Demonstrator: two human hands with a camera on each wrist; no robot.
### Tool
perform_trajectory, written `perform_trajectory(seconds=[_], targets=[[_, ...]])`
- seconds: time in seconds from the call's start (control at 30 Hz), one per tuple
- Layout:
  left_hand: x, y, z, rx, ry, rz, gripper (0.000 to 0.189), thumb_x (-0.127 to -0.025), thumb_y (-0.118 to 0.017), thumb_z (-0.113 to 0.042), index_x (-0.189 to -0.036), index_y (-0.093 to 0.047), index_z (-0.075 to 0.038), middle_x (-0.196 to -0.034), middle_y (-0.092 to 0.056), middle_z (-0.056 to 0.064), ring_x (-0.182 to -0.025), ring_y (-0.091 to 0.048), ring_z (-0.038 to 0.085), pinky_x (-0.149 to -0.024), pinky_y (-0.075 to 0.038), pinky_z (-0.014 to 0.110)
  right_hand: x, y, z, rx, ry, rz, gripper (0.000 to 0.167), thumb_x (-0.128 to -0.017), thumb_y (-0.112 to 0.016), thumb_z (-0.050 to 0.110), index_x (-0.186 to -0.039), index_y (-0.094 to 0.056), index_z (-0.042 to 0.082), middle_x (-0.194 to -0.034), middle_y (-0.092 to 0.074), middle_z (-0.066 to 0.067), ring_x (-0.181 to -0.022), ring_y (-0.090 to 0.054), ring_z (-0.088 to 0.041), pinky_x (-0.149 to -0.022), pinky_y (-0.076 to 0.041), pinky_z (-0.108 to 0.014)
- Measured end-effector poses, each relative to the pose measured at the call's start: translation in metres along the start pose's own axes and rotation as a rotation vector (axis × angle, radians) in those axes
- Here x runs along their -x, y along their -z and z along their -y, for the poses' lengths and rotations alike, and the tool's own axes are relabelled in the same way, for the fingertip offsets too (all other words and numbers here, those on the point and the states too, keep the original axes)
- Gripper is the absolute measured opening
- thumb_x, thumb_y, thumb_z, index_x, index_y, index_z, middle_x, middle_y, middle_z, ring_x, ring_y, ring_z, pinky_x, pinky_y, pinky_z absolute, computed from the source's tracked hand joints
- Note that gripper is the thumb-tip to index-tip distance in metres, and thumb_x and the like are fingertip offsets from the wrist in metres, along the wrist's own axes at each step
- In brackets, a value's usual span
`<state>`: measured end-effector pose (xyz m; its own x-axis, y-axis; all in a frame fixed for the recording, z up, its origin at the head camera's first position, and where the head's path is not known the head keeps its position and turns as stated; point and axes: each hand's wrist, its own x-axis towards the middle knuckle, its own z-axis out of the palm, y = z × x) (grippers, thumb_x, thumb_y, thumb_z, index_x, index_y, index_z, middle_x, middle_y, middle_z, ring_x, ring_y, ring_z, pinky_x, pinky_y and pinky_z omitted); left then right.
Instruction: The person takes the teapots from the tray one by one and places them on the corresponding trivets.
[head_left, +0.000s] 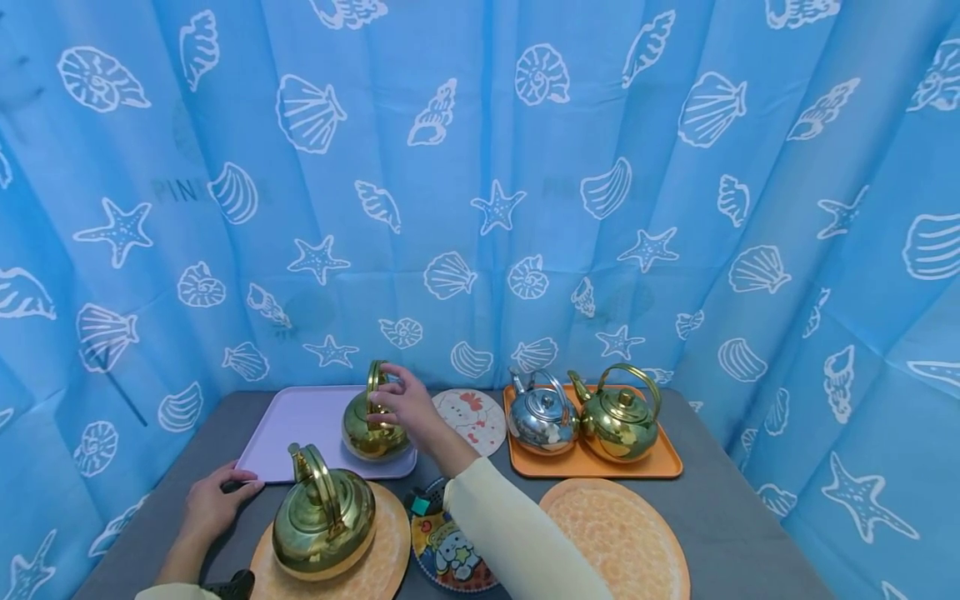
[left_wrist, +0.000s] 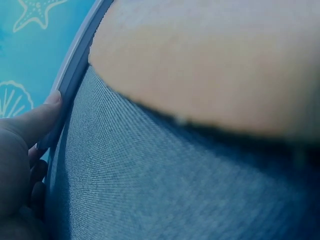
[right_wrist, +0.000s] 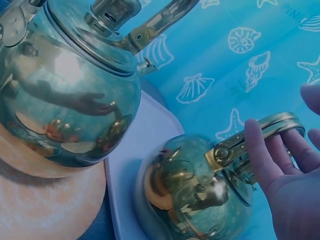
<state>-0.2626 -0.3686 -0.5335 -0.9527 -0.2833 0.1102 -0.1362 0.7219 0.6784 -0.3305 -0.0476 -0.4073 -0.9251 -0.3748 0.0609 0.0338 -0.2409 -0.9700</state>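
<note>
My left hand (head_left: 212, 506) is at the near left corner of a lilac tray (head_left: 303, 417), holding its edge with thumb and fingers; a digit (left_wrist: 50, 105) rests on the tray rim (left_wrist: 75, 65) in the left wrist view. On that tray's right part stands a gold teapot (head_left: 367, 437). My right hand (head_left: 408, 408) is at its raised handle (right_wrist: 280, 125), fingers fairly straight and loosely about it, thumb apart. A bigger gold teapot (head_left: 322, 525) stands nearer me on a round tan mat (head_left: 390, 533), beside my left hand.
An orange tray (head_left: 667, 462) at right bears a silver teapot (head_left: 543, 417) and another gold teapot (head_left: 618, 425). A round cartoon mat (head_left: 457, 558) lies under my right forearm, a white patterned one (head_left: 472, 417) between the trays. Another tan mat (head_left: 615, 533) lies front right. Behind hangs a blue shell-print curtain (head_left: 480, 317).
</note>
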Motion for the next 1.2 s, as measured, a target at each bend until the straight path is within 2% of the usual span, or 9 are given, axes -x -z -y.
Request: perform_trajectory(seconds=[0.1, 0.23, 0.47, 0.67, 0.97, 1.2], targets=[[0.001, 0.001, -0.001, 0.003, 0.007, 0.001, 0.034, -0.085, -0.075, -0.021, -0.104, -0.067, 0.007, -0.140, -0.036, 0.037, -0.128, -0.031, 0.057, -0.104, -0.024, 0.064, 0.001, 0.000, 0.002, 0.061, 0.006, -0.019, 0.052, -0.092, -0.063, 0.001, -0.141, -0.046, 0.007, -0.102, -0.058, -0.012, -0.094, -0.065, -0.028, -0.083, -0.055, -0.044], [-0.001, 0.000, 0.000, 0.000, 0.011, 0.004, 0.034, -0.086, -0.075, -0.020, -0.105, -0.067, 0.007, -0.141, -0.036, 0.037, -0.129, -0.030, 0.057, -0.105, -0.024, 0.065, 0.001, 0.001, 0.002, 0.182, 0.057, -0.034, 0.051, -0.091, -0.064, -0.002, -0.139, -0.050, 0.008, -0.099, -0.060, -0.010, -0.087, -0.065, -0.023, -0.077, -0.057, -0.040], [-0.001, 0.000, 0.001, 0.001, 0.014, 0.002, 0.034, -0.086, -0.074, -0.020, -0.105, -0.067, 0.007, -0.141, -0.035, 0.037, -0.129, -0.029, 0.057, -0.105, -0.023, 0.065, 0.001, 0.002, 0.001, 0.479, 0.154, -0.055, 0.050, -0.088, -0.068, -0.003, -0.135, -0.057, 0.009, -0.087, -0.060, -0.003, -0.072, -0.062, -0.013, -0.065, -0.059, -0.038], [-0.001, -0.001, -0.001, 0.007, 0.028, -0.003, 0.033, -0.085, -0.074, -0.019, -0.105, -0.067, 0.007, -0.141, -0.035, 0.038, -0.129, -0.029, 0.057, -0.104, -0.023, 0.065, 0.002, 0.004, 0.001, 0.682, 0.190, -0.066, 0.044, -0.090, -0.069, 0.004, -0.131, -0.061, 0.015, -0.081, -0.057, 0.000, -0.061, -0.059, -0.012, -0.054, -0.054, -0.025], [-0.002, -0.001, 0.001, 0.014, 0.042, -0.003, 0.033, -0.085, -0.075, -0.019, -0.104, -0.067, 0.006, -0.142, -0.034, 0.037, -0.130, -0.028, 0.057, -0.105, -0.022, 0.066, 0.006, 0.005, 0.006, 0.967, 0.282, -0.049, 0.042, -0.092, -0.066, 0.008, -0.133, -0.061, 0.018, -0.085, -0.058, 0.005, -0.073, -0.052, -0.007, -0.059, -0.046, -0.021], [-0.001, -0.001, -0.002, 0.009, 0.039, -0.003, 0.032, -0.085, -0.074, -0.018, -0.105, -0.067, 0.007, -0.141, -0.035, 0.038, -0.129, -0.029, 0.058, -0.104, -0.022, 0.066, 0.011, 0.009, 0.008, 1.062, 0.393, -0.031, 0.041, -0.091, -0.062, 0.006, -0.131, -0.063, 0.015, -0.096, -0.063, 0.001, -0.076, -0.051, -0.009, -0.062, -0.042, -0.021]])
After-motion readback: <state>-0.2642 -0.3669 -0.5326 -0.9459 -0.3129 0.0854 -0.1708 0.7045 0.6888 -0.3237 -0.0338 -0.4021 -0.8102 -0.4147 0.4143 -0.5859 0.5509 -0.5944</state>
